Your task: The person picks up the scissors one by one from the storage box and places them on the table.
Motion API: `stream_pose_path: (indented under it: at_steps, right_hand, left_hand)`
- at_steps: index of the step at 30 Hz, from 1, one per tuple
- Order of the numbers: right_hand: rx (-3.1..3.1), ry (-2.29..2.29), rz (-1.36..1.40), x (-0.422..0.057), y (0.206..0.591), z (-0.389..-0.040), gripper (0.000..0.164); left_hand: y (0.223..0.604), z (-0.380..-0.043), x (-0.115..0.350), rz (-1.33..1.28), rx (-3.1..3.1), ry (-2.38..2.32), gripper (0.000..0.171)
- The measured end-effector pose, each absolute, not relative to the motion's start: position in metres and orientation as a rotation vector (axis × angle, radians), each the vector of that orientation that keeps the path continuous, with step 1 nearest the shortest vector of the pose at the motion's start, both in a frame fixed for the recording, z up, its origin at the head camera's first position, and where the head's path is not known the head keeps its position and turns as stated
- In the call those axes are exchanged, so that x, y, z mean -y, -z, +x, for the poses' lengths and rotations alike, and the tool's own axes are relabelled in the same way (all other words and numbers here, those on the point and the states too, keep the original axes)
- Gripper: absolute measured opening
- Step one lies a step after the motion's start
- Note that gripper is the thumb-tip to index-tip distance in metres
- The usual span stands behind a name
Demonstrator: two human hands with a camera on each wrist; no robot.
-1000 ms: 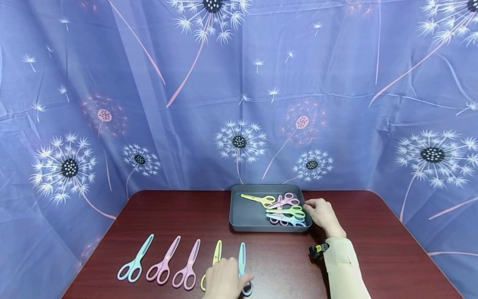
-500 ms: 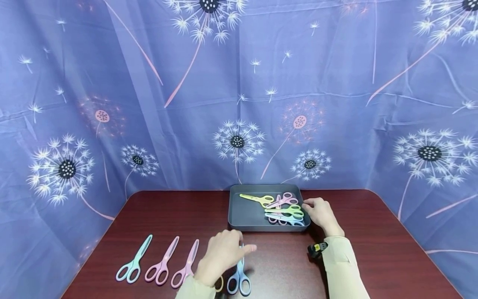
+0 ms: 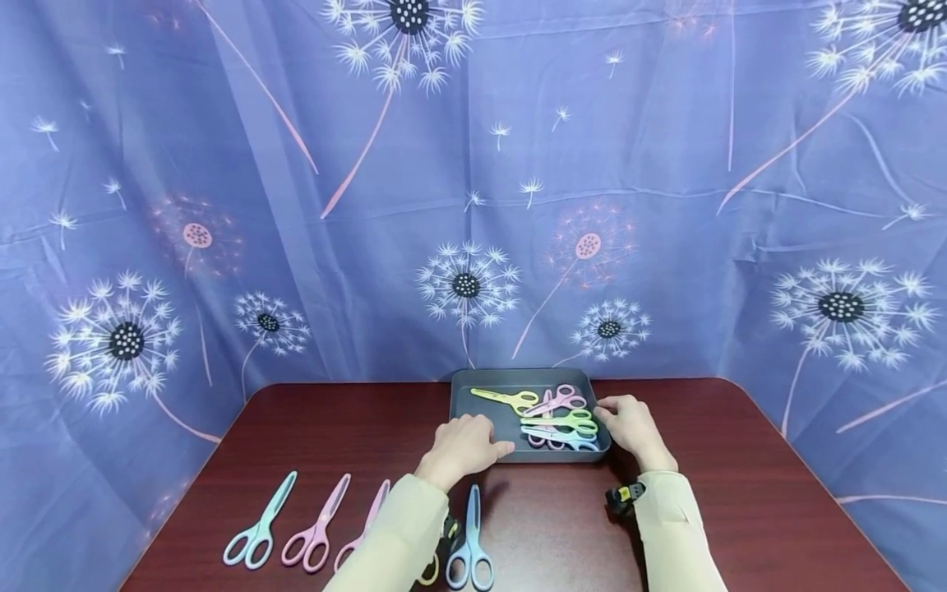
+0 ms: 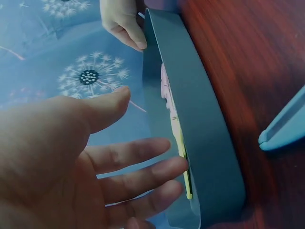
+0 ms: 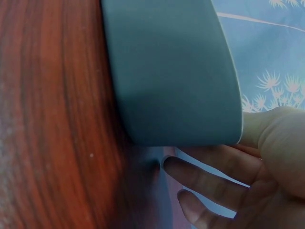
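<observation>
My right hand grips the right rim of a dark grey tray, thumb over the edge and fingers outside. Several pairs of scissors lie in the tray: yellow scissors at the back, pink scissors, green scissors and light blue scissors. My left hand hovers at the tray's front left corner, holding nothing. In the left wrist view its fingers are spread loosely close to the tray wall.
On the table in front lie mint scissors, pink scissors, a second pink pair, a mostly hidden yellow pair and blue scissors. A patterned blue cloth hangs behind the table.
My left hand has moved from the yellow and blue scissors at the front up to the tray's front left corner, uncovering the blue pair. My right hand stays at the tray's right rim.
</observation>
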State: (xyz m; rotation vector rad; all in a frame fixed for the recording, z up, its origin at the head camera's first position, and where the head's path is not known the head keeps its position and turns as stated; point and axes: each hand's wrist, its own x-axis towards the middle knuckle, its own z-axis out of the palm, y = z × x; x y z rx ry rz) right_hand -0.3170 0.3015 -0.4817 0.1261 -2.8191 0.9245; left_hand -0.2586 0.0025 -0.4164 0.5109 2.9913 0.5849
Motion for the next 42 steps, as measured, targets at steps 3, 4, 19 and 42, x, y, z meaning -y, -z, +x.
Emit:
stream_pose_path:
  at_steps: [3, 4, 19, 42]
  right_hand:
    - [2.816, -0.923, 0.122, -0.303, 0.481, -0.317, 0.024]
    - [2.815, -0.924, 0.120, -0.303, 0.481, -0.317, 0.024]
    - [2.809, -0.928, 0.109, -0.304, 0.476, -0.315, 0.025]
    - [2.802, -0.936, 0.097, -0.302, 0.483, -0.313, 0.024]
  left_hand:
    - [0.417, -0.269, -0.008, 0.508, -2.981, -0.576, 0.048]
    - [0.417, -0.273, -0.009, 0.503, -2.979, -0.572, 0.049]
    - [0.413, -0.323, -0.033, 0.443, -2.970, -0.356, 0.036]
    - [0.427, -0.360, -0.058, 0.376, -2.896, -0.402, 0.033]
